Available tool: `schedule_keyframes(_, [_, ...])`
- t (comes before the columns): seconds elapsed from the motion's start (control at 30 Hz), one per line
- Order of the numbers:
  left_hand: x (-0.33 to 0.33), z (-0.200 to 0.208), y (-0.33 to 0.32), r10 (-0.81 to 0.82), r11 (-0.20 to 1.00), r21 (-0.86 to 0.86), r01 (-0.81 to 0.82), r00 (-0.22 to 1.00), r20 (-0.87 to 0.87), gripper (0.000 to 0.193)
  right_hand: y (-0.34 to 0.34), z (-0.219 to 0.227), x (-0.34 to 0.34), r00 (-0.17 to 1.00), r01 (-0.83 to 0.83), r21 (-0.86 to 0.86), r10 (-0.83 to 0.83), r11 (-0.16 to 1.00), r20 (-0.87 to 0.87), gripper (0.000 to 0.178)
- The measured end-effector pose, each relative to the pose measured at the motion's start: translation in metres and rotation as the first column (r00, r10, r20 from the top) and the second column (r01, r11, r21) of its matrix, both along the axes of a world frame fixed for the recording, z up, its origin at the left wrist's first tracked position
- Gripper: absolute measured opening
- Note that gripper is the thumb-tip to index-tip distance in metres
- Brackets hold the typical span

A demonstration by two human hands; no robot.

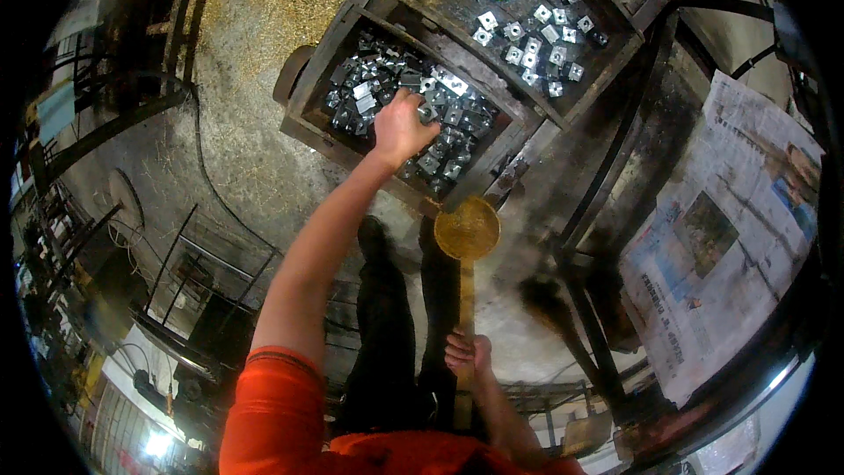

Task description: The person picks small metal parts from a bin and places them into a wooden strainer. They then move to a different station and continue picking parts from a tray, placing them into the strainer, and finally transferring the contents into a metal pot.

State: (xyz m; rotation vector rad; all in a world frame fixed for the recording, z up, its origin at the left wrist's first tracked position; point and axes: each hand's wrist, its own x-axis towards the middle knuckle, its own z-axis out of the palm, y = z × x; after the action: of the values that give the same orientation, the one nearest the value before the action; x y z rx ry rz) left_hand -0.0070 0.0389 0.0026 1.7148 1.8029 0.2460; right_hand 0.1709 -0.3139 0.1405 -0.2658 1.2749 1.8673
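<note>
My left hand reaches into the near compartment of a worn metal box, its fingers closed around a small silvery metal block. Many similar blocks lie heaped under and around it; some fingertips are hidden from me. Below the box, my right hand is wrapped around the long flat handle of a yellow tool with a round, disc-like head. That head sits just beside the box's near edge.
More square metal blocks with centre holes lie scattered in the far compartment. Newspaper covers a surface at the right. A wire-frame rack stands at the left, and brass-coloured shavings cover the floor at the upper left.
</note>
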Motion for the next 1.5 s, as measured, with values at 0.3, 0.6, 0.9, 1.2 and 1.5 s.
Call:
schedule_keyframes(0.3, [-0.023, 0.003, 0.004, -0.036, 0.998, -0.045, 0.033, 0.996, -0.076, 0.036, -0.005, -0.004, 0.003, 0.999, -0.050, 0.020, 0.050, 0.999, 0.008, 0.021])
schedule_keyframes(0.6, [-0.065, -0.009, 0.014, -0.063, 0.971, -0.239, 0.033, 0.991, -0.120, 0.045, -0.002, -0.003, 0.003, 0.999, -0.004, 0.021, 0.005, 1.000, -0.034, 0.021])
schedule_keyframes(0.9, [-0.039, -0.011, -0.012, -0.180, 0.974, 0.132, 0.185, 0.983, -0.043, 0.037, -0.009, -0.014, -0.001, 0.979, 0.169, 0.125, -0.153, 0.978, -0.132, 0.022])
schedule_keyframes(1.2, [0.040, -0.025, -0.048, -0.360, 0.931, -0.123, 0.342, 0.916, -0.175, 0.042, -0.002, -0.002, -0.001, 0.976, 0.191, 0.043, -0.184, 0.981, -0.120, 0.014])
schedule_keyframes(1.5, [0.029, -0.023, -0.028, -0.274, 0.943, -0.191, 0.271, 0.962, 0.012, 0.034, 0.002, 0.003, 0.000, 1.000, 0.028, -0.002, -0.028, 1.000, 0.011, 0.021])
